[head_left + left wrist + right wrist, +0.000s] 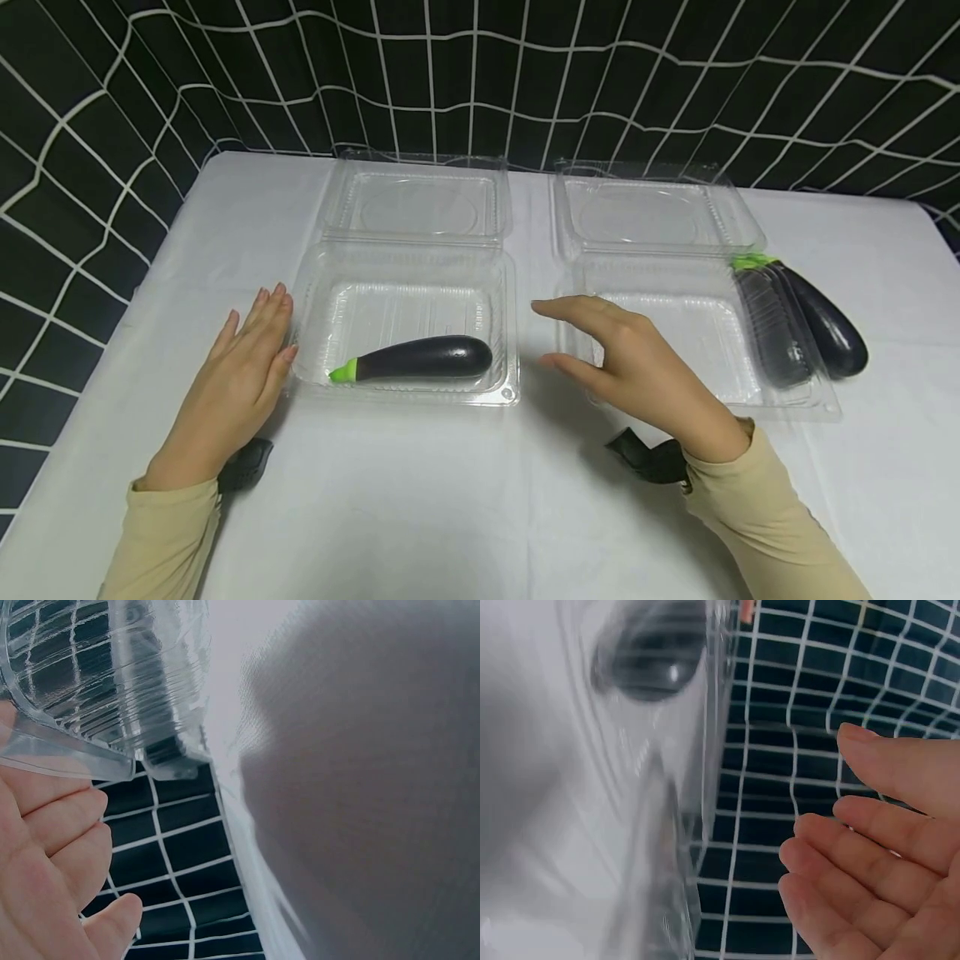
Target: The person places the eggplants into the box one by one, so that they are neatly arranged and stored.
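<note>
In the head view an eggplant (420, 358) with a green cap lies along the near side inside the left clear clamshell box (512, 333). My left hand (236, 375) is flat with straight fingers at that box's left wall; the left wrist view shows the fingers (71, 832) by its rim. Above the near left corner of the right clamshell box (787, 411) hovers my right hand (637, 367), thumb and fingers apart, holding nothing. A second eggplant (832, 325) lies at that box's right wall, partly seen through plastic. Through plastic, an eggplant's rounded end (656, 660) shows in the right wrist view.
Both boxes have their clear lids (420, 208) folded back toward the table's far edge. A white cloth covers the table (420, 500). Behind and to the left hangs a dark backdrop with a white net (450, 75). Dark straps (648, 458) sit at the wrists.
</note>
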A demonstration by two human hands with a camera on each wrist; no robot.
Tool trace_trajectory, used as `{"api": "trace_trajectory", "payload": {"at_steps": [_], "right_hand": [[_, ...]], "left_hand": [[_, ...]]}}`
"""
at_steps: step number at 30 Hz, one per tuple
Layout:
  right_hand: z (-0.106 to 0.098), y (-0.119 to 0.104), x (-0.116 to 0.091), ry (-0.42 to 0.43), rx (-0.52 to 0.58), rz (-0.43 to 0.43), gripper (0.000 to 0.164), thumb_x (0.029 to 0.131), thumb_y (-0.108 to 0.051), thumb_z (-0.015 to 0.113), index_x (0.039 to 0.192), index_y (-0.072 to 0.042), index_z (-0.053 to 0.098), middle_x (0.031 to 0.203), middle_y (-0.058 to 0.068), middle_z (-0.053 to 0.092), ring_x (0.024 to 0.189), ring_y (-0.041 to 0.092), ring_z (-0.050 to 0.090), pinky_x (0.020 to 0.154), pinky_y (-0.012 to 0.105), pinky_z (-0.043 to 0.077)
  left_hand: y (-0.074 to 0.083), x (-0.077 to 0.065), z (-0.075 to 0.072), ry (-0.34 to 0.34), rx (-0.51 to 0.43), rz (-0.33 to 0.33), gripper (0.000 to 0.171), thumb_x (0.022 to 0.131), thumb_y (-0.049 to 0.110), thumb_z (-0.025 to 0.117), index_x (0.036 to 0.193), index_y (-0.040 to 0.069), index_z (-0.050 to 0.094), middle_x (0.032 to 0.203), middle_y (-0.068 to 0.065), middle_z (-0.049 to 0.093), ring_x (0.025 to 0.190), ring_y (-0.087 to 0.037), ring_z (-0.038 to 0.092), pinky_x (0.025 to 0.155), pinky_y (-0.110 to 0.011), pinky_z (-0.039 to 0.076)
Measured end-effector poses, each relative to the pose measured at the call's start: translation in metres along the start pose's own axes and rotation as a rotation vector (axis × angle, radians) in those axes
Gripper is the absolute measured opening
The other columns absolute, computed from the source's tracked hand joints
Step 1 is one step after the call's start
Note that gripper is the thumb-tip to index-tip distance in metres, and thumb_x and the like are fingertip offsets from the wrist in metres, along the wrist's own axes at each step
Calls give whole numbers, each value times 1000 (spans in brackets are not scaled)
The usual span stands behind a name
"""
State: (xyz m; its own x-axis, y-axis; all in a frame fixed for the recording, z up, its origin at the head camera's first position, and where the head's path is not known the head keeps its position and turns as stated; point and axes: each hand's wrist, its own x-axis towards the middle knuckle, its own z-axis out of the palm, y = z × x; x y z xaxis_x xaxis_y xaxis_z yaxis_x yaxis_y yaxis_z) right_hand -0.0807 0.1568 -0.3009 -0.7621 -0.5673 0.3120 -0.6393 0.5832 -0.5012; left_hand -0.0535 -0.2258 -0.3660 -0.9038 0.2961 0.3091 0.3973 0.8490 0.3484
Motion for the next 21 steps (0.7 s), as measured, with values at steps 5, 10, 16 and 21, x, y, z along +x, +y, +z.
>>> {"api": "trace_trajectory", "payload": {"at_steps": [5,10,16,21], "right_hand": [[-14,8,-8,71,-35,32,46,77,-5,76,121,-3,61,118,7,64,110,23,59,91,36,46],[-27,17,-19,128,-76,75,50,74,-4,78,122,-6,62,116,6,65,103,23,61,87,28,44],[-39,29,-32,191,-123,94,53,70,0,79,121,-7,64,113,6,67,95,24,62,84,13,38],[-50,39,-44,231,-156,136,52,69,1,79,118,-7,65,110,8,68,97,4,59,86,8,36]], "left_hand": [[-1,0,0,-2,1,1,52,98,16,49,142,-9,32,149,-20,29,140,-26,22,114,-47,12],[0,0,0,-9,-2,3,52,99,18,47,142,-8,32,149,-20,29,141,-25,21,115,-46,11],[1,-1,1,-1,-6,0,52,99,18,47,142,-8,32,149,-19,29,141,-26,21,114,-46,11],[-1,0,0,12,-10,14,51,100,19,46,141,-8,34,149,-19,29,140,-27,22,114,-47,12]]}}
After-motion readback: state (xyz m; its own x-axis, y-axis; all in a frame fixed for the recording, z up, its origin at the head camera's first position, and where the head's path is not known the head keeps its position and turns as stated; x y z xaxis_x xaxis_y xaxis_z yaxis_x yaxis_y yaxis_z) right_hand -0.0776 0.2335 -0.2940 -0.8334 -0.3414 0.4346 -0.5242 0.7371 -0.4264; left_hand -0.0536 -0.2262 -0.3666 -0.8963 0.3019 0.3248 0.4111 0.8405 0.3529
